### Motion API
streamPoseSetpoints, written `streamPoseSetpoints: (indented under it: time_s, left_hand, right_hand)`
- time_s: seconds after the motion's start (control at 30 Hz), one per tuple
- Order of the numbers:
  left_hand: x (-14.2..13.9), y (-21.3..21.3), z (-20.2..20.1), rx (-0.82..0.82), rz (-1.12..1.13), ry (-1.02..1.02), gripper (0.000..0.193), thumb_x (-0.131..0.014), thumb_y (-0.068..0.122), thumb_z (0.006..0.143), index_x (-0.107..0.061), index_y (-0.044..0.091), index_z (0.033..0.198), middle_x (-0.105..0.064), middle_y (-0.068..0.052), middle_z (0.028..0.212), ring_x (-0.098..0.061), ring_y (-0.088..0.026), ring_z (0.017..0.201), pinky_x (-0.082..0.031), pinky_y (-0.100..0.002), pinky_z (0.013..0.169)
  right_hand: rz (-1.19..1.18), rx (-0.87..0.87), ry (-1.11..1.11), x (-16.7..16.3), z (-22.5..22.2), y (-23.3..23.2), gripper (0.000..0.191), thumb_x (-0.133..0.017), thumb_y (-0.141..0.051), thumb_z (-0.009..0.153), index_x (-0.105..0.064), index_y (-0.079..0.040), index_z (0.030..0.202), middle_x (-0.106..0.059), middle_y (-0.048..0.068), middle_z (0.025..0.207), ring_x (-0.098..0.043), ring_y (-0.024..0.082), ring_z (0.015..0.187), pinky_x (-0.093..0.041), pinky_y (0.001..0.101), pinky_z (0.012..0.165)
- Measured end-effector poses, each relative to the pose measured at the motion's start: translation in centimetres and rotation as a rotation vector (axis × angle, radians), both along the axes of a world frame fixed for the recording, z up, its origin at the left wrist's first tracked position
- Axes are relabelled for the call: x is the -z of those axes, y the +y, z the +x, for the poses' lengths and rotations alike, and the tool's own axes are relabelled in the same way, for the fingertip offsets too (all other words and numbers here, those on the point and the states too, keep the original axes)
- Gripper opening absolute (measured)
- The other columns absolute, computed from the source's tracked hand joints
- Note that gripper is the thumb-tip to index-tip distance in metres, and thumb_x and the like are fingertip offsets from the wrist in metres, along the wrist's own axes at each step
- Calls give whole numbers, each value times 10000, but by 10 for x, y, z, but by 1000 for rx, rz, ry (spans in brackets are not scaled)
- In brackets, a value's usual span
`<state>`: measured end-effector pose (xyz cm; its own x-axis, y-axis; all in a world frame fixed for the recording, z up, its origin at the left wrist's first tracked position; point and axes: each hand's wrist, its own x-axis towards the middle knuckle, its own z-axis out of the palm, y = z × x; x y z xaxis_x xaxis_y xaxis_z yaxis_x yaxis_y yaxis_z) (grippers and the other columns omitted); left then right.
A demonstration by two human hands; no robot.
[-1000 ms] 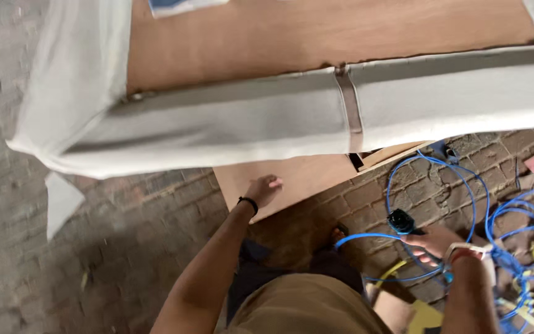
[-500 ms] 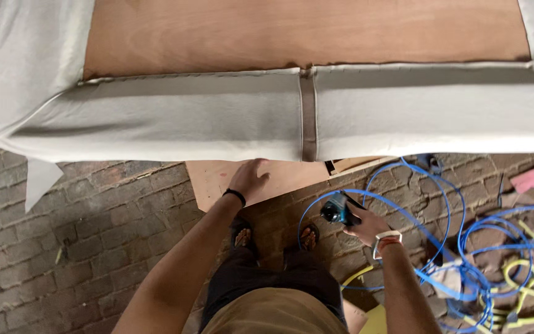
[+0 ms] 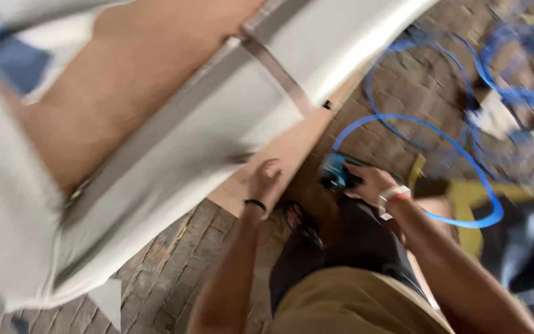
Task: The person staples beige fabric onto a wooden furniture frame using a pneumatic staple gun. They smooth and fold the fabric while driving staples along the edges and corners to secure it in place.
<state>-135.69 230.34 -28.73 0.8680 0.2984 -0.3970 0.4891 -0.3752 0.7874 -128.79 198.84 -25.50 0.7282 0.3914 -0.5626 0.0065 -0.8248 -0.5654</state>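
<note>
A large frame wrapped in pale grey fabric with a brown wooden back panel fills the upper left, tilted in this blurred view. My left hand rests flat on a plywood board just under the frame's lower edge; a dark band sits on that wrist. My right hand grips a blue and black power tool with a blue hose looping off to the right. A white band is on the right wrist.
Brick paving lies below. Coiled blue and yellow hoses pile up at the upper right. My sandalled foot and dark shorts show at the bottom centre. A dark object sits at the right edge.
The view has swung and tilted, so the frame now runs diagonally. My right hand with the tool has come closer to my left hand, which stays on the board.
</note>
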Motion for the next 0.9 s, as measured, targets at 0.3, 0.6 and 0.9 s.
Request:
streamPoseSetpoints:
  time_s: [0.3, 0.6, 0.9]
  left_hand:
    - [42, -84, -31, 339, -10, -5, 365, -734, 234, 870, -722, 102, 1210, -769, -97, 1146, -733, -232, 1090, -565, -355, 939]
    - [99, -103, -56, 362, -89, 73, 350, -729, 252, 888, -726, 78, 1192, -775, -112, 1135, -744, -221, 1081, -583, -350, 949]
    - [105, -87, -78, 302, -52, 93, 343, -733, 256, 885, -730, 85, 1182, -773, -111, 1128, -737, -216, 1082, -582, -352, 948]
  right_hand:
    - [11, 260, -39, -11, -102, -37, 844, -877, -328, 695, -545, -287, 1470, -693, 159, 1283, -664, 365, 1187, -524, 423, 1008]
    - [-115, 339, 145, 31, -152, -87, 843, -884, -315, 702, -531, -393, 1464, -695, 152, 1288, -678, 354, 1176, -526, 414, 1011]
    - [-118, 314, 147, 38, -147, -101, 874, -903, -326, 684, -522, -383, 1468, -685, 119, 1335, -659, 317, 1222, -501, 386, 1040]
